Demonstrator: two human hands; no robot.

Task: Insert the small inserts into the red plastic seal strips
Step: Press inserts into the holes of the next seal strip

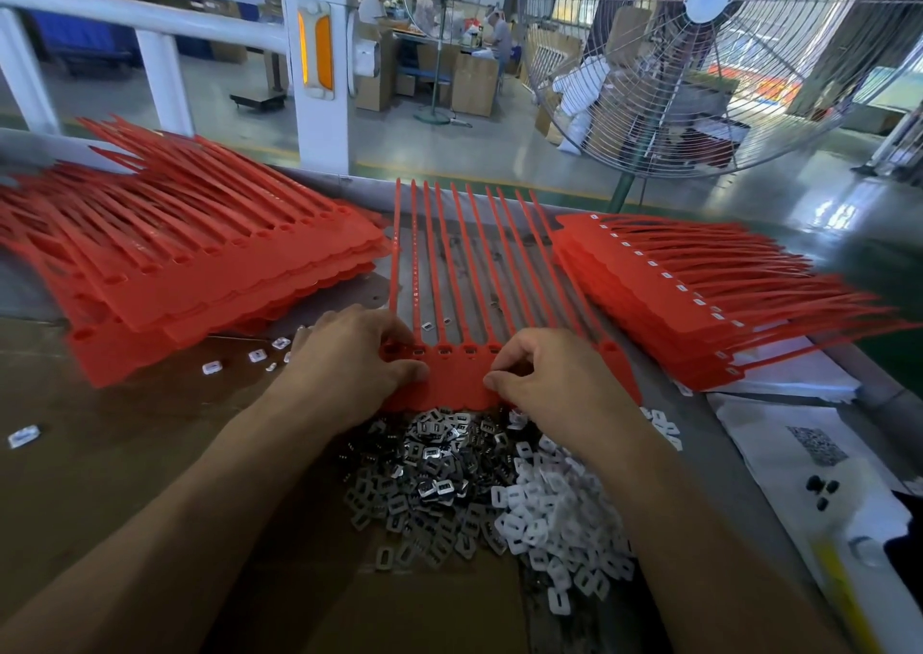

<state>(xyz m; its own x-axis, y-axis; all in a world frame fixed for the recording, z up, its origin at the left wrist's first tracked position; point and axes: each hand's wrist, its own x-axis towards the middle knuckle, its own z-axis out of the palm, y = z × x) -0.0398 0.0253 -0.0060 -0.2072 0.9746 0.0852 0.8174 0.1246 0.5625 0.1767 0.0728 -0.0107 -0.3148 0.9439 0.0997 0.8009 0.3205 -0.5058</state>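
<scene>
Scanning from the left, I see a stack of red seal strips fanned out on the worktop, with a few loose inserts lying just in front of it. The left hand rests on the left end of the centre strip sheet, fingers curled and thumb pressing its flat red band. Four sockets between the hands already carry inserts. The pile of inserts, dark on the left and white on the right, lies on cardboard directly below the sheet, touching its near edge. The right hand grips the sheet's right part, fingers curled over the socket row; whether it pinches an insert I cannot tell. A second stack, with inserts fitted, lies at the right on white paper.
</scene>
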